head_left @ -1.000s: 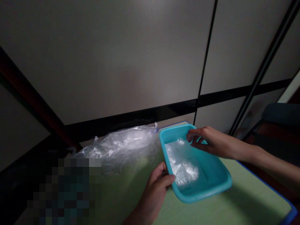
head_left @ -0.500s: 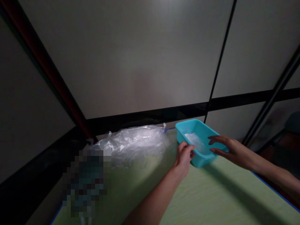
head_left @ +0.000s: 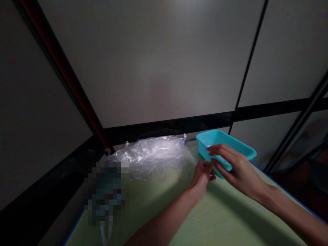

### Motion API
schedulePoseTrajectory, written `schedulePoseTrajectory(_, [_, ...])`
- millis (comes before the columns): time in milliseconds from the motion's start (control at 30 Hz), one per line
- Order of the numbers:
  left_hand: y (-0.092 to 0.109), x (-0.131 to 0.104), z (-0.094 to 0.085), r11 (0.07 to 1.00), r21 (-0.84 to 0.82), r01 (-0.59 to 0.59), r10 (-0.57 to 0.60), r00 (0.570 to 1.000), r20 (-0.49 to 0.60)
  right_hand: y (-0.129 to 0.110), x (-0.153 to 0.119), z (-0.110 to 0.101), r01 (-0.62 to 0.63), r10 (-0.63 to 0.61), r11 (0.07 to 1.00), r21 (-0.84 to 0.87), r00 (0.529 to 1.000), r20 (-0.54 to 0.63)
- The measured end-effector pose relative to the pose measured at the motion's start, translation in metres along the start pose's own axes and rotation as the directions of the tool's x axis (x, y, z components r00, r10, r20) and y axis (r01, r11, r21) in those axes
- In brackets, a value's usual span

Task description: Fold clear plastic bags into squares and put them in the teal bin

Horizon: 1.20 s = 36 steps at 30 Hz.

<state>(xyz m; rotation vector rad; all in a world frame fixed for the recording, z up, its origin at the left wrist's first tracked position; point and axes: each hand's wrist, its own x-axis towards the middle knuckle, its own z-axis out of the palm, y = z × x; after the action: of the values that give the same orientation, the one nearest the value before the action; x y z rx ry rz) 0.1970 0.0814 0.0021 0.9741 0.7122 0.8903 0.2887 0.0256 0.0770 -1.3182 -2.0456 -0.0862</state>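
Note:
A turquoise plastic basin (head_left: 239,146) stands near the far edge of the green surface, partly hidden by my right hand. My left hand (head_left: 203,176) is closed just in front of the basin's near side, its fingertips pinched together; whatever it may hold is too small to make out. Reaching over from the right, my right hand (head_left: 232,164) has its thumb and fingers apart, close to my left fingertips. Something pale inside the basin shows only in a small part behind the right fingers.
Crumpled clear plastic (head_left: 153,153) lies left of the basin on the green surface (head_left: 174,212). A pixelated item (head_left: 107,194) with pale straps is at the left. Light panels (head_left: 164,68) with black trim rise behind.
My right hand has moved left from over the basin toward my left hand, covering more of the basin. The view has shifted slightly.

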Motion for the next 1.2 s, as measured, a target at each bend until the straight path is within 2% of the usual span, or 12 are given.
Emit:
schedulePoseTrajectory(100, [0.005,-0.033,-0.033,0.997,0.072,0.008,-0.011,0.999,0.032,-0.016,0.021,0.038,0.014,-0.015,1.0,0.006,0.981,0.194])
schedulePoseTrajectory(133, [0.007,-0.043,-0.046,0.995,0.097,0.011,-0.015,0.999,0.043,-0.018,0.029,0.053,0.017,-0.016,1.0,-0.001,0.975,0.223])
schedulePoseTrajectory(233, [0.014,-0.07,-0.086,0.988,0.152,-0.015,0.008,0.999,0.048,-0.016,0.056,0.101,0.009,-0.003,1.0,-0.021,0.966,0.258])
schedulePoseTrajectory(333, [0.018,-0.085,-0.118,0.985,0.161,-0.058,0.052,0.998,0.037,-0.008,0.077,0.146,-0.043,0.058,0.997,-0.066,0.964,0.258])
schedulePoseTrajectory(433, [0.019,-0.09,-0.136,0.986,0.136,-0.094,0.094,0.996,0.007,-0.004,0.086,0.182,-0.096,0.122,0.989,-0.11,0.96,0.254])
schedulePoseTrajectory(533, [0.018,-0.09,-0.141,0.991,0.094,-0.097,0.099,0.995,-0.011,-0.006,0.085,0.201,-0.125,0.159,0.982,-0.139,0.952,0.261])
schedulePoseTrajectory(667, [0.018,-0.089,-0.139,0.997,0.036,-0.071,0.072,0.997,-0.01,-0.01,0.082,0.206,-0.152,0.193,0.974,-0.168,0.945,0.263])
schedulePoseTrajectory(933, [0.018,-0.089,-0.139,0.996,0.04,-0.075,0.075,0.997,-0.018,-0.014,0.088,0.194,-0.156,0.203,0.969,-0.191,0.944,0.259])
schedulePoseTrajectory(1133, [0.019,-0.095,-0.137,0.973,0.169,-0.154,0.162,0.986,-0.034,-0.015,0.084,0.171,-0.112,0.164,0.973,-0.2,0.95,0.266])
schedulePoseTrajectory(1200, [0.019,-0.101,-0.135,0.94,0.258,-0.224,0.245,0.968,-0.053,-0.017,0.074,0.16,-0.078,0.132,0.978,-0.194,0.95,0.282])
